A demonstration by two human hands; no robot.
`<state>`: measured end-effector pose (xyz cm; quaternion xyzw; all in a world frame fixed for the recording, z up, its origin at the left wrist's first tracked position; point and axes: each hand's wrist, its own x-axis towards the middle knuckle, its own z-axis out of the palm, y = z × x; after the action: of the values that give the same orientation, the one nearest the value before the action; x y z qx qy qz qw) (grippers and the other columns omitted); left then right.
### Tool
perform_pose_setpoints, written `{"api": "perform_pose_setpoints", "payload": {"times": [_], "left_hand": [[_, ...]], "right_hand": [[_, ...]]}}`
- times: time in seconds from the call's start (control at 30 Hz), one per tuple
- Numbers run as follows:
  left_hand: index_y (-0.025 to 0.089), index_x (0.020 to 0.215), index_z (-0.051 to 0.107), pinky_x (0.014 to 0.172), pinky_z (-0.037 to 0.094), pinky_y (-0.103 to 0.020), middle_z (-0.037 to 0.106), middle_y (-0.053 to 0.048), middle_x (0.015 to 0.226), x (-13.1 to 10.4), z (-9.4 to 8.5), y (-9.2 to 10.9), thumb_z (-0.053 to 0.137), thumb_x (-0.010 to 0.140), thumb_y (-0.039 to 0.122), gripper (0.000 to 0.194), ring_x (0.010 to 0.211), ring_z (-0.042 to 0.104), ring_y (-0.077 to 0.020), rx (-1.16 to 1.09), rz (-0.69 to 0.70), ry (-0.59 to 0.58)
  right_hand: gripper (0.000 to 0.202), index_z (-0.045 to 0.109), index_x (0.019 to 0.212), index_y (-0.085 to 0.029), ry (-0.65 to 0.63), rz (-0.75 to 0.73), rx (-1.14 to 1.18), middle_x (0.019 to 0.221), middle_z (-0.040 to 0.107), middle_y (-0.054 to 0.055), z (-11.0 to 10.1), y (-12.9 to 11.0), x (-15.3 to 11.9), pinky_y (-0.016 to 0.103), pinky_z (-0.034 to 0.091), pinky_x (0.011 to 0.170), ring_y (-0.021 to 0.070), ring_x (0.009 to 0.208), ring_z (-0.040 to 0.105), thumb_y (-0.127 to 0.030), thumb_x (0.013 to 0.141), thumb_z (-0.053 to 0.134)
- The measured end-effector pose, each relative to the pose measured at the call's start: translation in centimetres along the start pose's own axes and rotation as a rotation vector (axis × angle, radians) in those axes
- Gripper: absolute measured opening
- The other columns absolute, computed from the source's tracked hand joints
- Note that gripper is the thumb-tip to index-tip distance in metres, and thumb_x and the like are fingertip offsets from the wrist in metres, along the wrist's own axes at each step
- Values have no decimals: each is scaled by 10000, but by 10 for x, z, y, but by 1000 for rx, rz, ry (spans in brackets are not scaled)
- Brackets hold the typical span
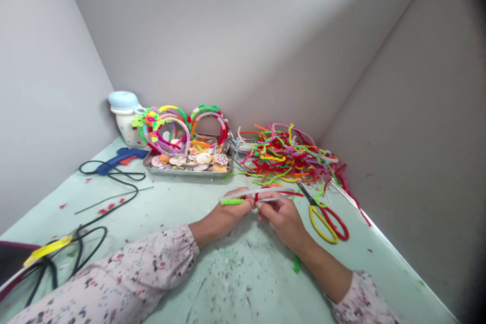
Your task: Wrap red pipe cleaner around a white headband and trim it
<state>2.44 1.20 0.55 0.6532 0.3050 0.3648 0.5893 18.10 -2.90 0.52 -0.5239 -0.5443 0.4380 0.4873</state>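
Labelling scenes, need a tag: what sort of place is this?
Probably a craft workstation: a heap of fuzzy coloured stems, a metal tray holding shells, and what looks like a blue glue gun.

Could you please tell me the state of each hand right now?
Left hand: closed, holding the pale band.
Right hand: closed, holding the same band by its red pipe cleaner.

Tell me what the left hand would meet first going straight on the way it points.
The left hand would probably meet the right hand first, close beside it at the red pipe cleaner; exact depth is unclear.
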Motion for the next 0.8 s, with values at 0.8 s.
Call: {"api": "perform_pose_setpoints", "payload": {"times": [0.8], "left_hand": [[160,690,501,567,303,-227,506,5,629,2,-2,-13,560,799,379,252,617,433,-115,4,54,-2]], "right_hand": [[212,590,609,-179,-105,-7,-67,612,597,-1,-6,-8,-2,242,408,597,137,616,526,-230,793,498]]}}
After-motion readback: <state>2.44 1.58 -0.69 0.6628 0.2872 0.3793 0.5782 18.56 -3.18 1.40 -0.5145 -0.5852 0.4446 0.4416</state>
